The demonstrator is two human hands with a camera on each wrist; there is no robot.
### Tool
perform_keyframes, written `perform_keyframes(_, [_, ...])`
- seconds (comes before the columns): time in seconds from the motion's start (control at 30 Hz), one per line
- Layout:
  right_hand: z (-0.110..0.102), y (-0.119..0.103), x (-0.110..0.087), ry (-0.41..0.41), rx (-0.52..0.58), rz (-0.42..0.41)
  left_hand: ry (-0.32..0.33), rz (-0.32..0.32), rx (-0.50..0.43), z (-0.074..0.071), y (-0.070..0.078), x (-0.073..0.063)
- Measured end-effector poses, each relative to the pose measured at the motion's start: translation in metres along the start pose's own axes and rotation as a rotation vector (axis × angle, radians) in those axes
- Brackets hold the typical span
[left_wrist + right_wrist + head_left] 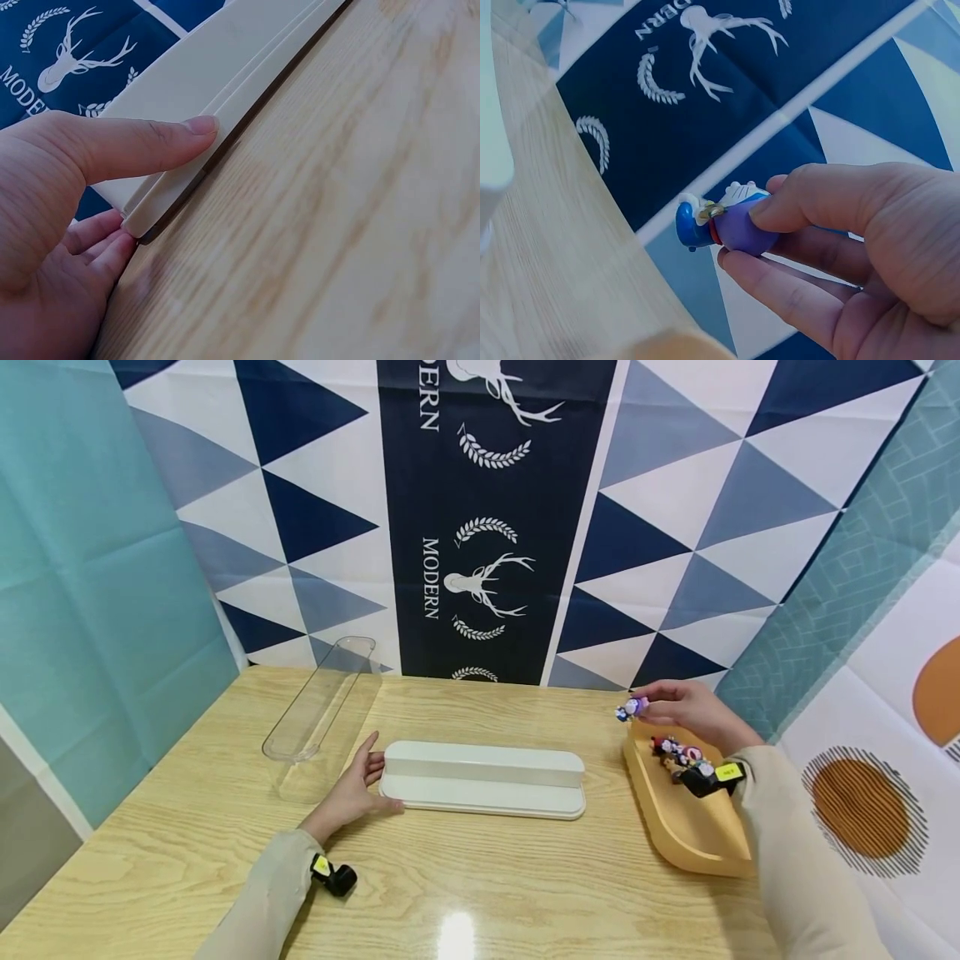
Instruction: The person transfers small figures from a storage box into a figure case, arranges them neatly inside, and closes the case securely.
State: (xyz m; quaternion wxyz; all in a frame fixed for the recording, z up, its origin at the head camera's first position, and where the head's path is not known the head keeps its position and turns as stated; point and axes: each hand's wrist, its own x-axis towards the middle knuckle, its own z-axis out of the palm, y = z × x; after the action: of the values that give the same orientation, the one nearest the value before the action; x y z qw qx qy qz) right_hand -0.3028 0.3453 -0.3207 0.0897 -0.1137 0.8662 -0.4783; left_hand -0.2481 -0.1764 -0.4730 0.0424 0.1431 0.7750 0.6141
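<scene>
A white two-step display stand (483, 779) lies on the table. My left hand (354, 793) holds its left end, the thumb (169, 144) on the front edge and the other fingers around the corner. Over the far end of a yellow tray (667, 839), my right hand (686, 710) pinches a small blue, white and purple cartoon cat figurine (739, 221) between thumb and fingers. The figurine lies sideways in the grip, its purple part partly covered by the thumb. Several more small colourful figurines (678, 752) lie in the tray, partly hidden by the right wrist camera.
A clear plastic cover (322, 710) stands at the back left of the wooden table (450, 868), left of the stand. Patterned cloth (480, 643) hangs along the table's back edge, with more cloth at both sides. The tray sits near the right-hand cloth.
</scene>
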Motion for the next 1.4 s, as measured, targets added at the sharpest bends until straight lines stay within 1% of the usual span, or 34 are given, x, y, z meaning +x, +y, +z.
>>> perform_keyframes(0.1, [0.007,-0.006,0.004,-0.009,-0.029,-0.018,-0.004,0.002,-0.006,-0.001,0.000,0.001])
perform_keyframes(0.4, [0.031,-0.018,0.022,-0.101,0.062,-0.046,-0.005,0.010,-0.003,-0.001,-0.002,0.002])
perform_keyframes(0.63, [0.052,-0.018,0.035,-0.187,0.109,-0.087,-0.001,0.005,0.005,0.001,0.000,0.000])
perform_keyframes(0.73, [0.061,-0.018,0.040,-0.223,0.122,-0.087,-0.005,0.013,0.015,0.001,0.000,0.000])
perform_keyframes(0.87, [0.072,-0.020,0.046,-0.288,0.135,-0.103,-0.012,0.019,0.019,0.000,0.001,0.002])
perform_keyframes(1.03, [0.089,-0.026,0.054,-0.389,0.143,-0.143,-0.024,0.001,-0.003,0.000,0.004,0.000])
perform_keyframes(1.17, [0.106,-0.031,0.059,-0.467,0.146,-0.173,-0.020,-0.011,-0.017,0.001,0.005,-0.002])
perform_keyframes(1.4, [0.133,-0.047,0.065,-0.565,0.156,-0.207,-0.024,-0.001,0.003,0.000,0.003,-0.003])
